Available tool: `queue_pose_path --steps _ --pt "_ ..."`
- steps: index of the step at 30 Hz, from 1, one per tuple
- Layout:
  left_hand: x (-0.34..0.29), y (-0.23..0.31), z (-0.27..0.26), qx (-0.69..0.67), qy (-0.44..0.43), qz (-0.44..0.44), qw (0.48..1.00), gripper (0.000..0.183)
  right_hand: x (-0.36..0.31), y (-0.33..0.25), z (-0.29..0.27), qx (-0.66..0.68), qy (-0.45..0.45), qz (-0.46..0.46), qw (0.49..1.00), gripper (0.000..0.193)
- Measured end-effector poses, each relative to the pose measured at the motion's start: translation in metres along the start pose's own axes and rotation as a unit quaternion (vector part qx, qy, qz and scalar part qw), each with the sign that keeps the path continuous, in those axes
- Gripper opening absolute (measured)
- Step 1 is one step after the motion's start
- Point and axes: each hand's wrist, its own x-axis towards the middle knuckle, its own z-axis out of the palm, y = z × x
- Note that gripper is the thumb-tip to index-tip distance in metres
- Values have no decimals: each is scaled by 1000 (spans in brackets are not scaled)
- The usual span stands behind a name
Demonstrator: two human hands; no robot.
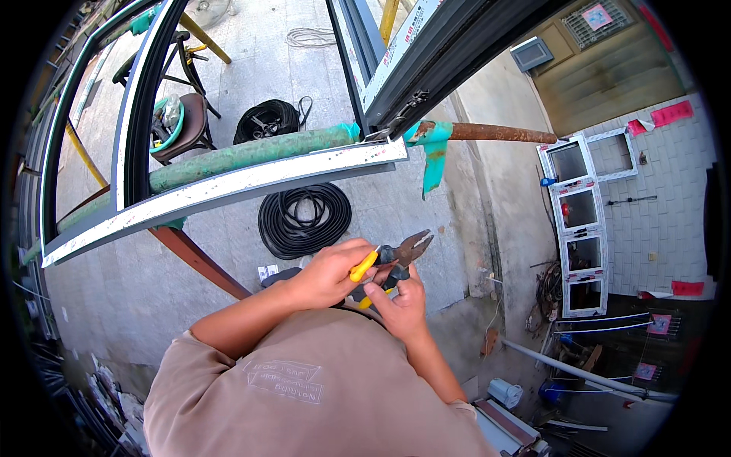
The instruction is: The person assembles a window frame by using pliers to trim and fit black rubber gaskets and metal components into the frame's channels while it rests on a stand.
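The left hand (329, 273) is curled shut around a yellow handle of the pliers (390, 263), in front of the person's chest. The right hand (401, 297) closes on the other, darker handle from below, thumb up against it. The pliers' jaws stand slightly apart, pointing up and right; whether anything sits between them is hard to tell. Just beyond the hands, on the paved floor (152, 289) below, lies a coil of black cable (304, 219). Above it a grey window frame (228, 183) rests across a green-wrapped pipe (251, 152). Further off, a second black coil (266, 120) lies beside a brown chair (186, 126). White frames (580, 221) stand at the far right.
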Motion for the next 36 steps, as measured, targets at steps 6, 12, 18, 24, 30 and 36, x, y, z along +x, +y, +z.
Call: queue_pose_path --steps 6,12,18,24,30,36 --pt "3 -9 -17 25 39 -11 999 15 33 0 -5 27 -57 -25 998 21" --pt "13 13 -48 103 86 -25 991 25 51 36 -19 237 -157 53 957 30" --pt "33 48 -110 329 202 24 922 32 85 42 -35 304 -204 65 928 50" --pt "74 53 -158 389 160 71 904 31 103 52 -47 292 -207 58 932 45" --pt "124 12 -197 387 -46 35 920 21 100 56 -49 304 -173 81 933 48" --pt "134 -27 -192 301 -100 98 943 65 90 55 -48 293 -133 101 942 50"
